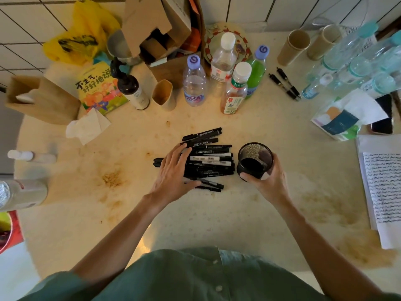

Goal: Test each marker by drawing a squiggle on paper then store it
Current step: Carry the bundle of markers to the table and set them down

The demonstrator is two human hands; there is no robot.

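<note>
Nearest the person, the left hand [173, 170] lay flat with straight fingers on a heap of black markers [209, 158] mid-tabletop [195, 222], gripping none. Just beside it the right hand [268, 181] curled its fingers round a black mesh cup [255, 160], apparently empty. At the right edge lay paper [383, 187] crowded with squiggles. Testing looked largely done; storing seemed barely begun.

Left hand [173, 170] flat, right hand [268, 181] gripping.

Head-worn wide view looks steeply down at the table [217, 213], close; edges perhaps distorted.
</note>
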